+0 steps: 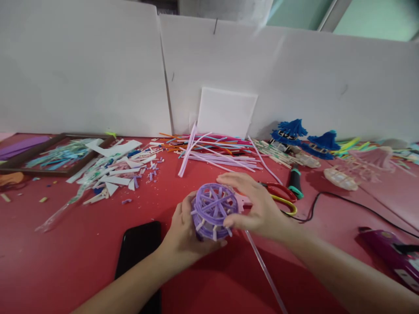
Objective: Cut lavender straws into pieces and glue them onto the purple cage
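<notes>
A round purple craft piece (216, 205), which looks made of pipe cleaners with a spoked ring on top and pale short pegs below, is held above the red table. My left hand (185, 229) wraps round its left side and underside. On its right, my right hand (255, 203) has the thumb at the lower edge and the fingers curved by the upper edge. Past that hand lie red-and-yellow-handled scissors (281, 196), partly hidden by it. A pale glue stick (265, 266) points out from beneath my right hand, and a black phone (139, 246) lies by my left forearm.
Loose pipe cleaners (219, 152) are piled at the back, with scraps (121, 170) and a brown frame (70, 168) leftward. Blue tasselled crafts (290, 131) and a pink one (369, 163) stand rightward. A black cord (353, 198) crosses near a magenta device (389, 250).
</notes>
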A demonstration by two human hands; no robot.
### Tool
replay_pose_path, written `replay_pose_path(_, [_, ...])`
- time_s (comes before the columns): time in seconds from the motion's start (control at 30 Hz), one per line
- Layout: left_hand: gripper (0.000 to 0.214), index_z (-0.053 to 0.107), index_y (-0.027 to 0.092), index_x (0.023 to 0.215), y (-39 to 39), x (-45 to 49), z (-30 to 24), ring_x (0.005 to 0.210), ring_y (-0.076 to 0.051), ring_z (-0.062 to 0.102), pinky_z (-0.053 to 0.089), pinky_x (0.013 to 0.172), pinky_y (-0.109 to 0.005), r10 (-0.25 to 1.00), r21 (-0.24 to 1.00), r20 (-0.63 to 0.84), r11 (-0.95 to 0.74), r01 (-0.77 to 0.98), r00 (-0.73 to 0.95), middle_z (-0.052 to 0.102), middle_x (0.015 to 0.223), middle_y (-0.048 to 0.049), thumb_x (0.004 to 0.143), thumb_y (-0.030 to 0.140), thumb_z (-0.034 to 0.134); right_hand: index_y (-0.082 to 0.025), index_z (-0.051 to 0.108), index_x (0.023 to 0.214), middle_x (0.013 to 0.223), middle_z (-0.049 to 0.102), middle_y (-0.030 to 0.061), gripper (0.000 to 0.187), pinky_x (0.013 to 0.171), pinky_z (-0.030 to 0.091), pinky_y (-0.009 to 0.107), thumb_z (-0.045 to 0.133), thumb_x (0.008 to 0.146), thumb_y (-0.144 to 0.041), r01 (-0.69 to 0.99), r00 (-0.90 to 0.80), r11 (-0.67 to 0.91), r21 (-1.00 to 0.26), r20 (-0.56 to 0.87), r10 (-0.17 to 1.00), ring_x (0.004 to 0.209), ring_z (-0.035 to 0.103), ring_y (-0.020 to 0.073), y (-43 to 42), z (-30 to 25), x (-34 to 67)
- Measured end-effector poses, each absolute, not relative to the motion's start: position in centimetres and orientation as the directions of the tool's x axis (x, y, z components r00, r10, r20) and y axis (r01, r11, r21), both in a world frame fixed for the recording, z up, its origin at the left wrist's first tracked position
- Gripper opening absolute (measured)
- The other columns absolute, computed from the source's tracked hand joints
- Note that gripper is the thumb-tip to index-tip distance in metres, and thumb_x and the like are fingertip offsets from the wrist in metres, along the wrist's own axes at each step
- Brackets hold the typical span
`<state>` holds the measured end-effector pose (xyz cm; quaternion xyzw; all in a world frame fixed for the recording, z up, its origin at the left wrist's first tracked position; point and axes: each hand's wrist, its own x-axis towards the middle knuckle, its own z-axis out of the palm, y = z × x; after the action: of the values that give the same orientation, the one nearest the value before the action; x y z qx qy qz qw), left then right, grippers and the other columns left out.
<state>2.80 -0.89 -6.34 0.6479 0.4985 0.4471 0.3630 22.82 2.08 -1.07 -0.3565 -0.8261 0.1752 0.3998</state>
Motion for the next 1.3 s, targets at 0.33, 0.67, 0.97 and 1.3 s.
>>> replay_pose_path(0.33, [0.089,0.024,0.024,0.137,-1.1,1.7,-5.4,0.137,-0.034,0.025,0.016,0.112,-0.053,0.942,0.949,0.285,-0.303,0.083,0.177,0.026,0.147,-0.0164,0.069,0.066,0.062,-0.02,0.039,0.134,0.127,0.054,0.0141,0.062,0.098,0.042,0.048,0.058,0.076,-0.025,0.546,-0.484,0.64,-0.54,0.42,0.768,0.119,0.05,0.0294,0.7,0.4,21.4])
replay_pose_path(0.67, [0.026,0.059,0.032,0.109,-1.2,1.1,-3.7,0.133,-0.026,0.035,0.026,0.109,-0.045,0.829,0.75,0.504,-0.56,0.352,0.243,0.041,0.142,-0.0021,0.085,0.021,0.057,-0.022,0.058,0.11,0.118,0.056,0.0113,0.036,0.098,0.037,0.047,0.066,0.077,-0.036,0.463,-0.524,0.789,-0.403,0.594,0.611,0.113,0.05,0.0281,1.1,0.1,22.1])
replay_pose_path(0.97, [0.024,0.063,0.028,0.1,-0.5,0.7,-1.5,0.119,-0.031,0.042,0.03,0.104,-0.05,0.64,0.28,0.629,-0.716,0.639,0.442,0.048,0.134,-0.0067,0.078,0.019,0.062,-0.024,0.061,0.093,0.098,0.064,0.0047,0.009,0.095,0.04,0.042,0.063,0.084,-0.022,0.343,-0.564,0.842,-0.417,0.625,0.539,0.096,0.055,0.0207,1.1,-0.4,22.6])
replay_pose_path(1.3, [0.015,0.066,0.022,0.093,0.5,1.0,0.9,0.119,-0.029,0.041,0.035,0.1,-0.048,0.542,0.115,0.577,-0.795,0.596,0.611,0.049,0.132,-0.0101,0.086,0.017,0.054,-0.02,0.059,0.087,0.094,0.059,0.0061,0.005,0.088,0.04,0.04,0.056,0.086,-0.016,0.4,-0.579,0.824,-0.401,0.587,0.566,0.094,0.052,0.0206,1.0,0.7,23.0])
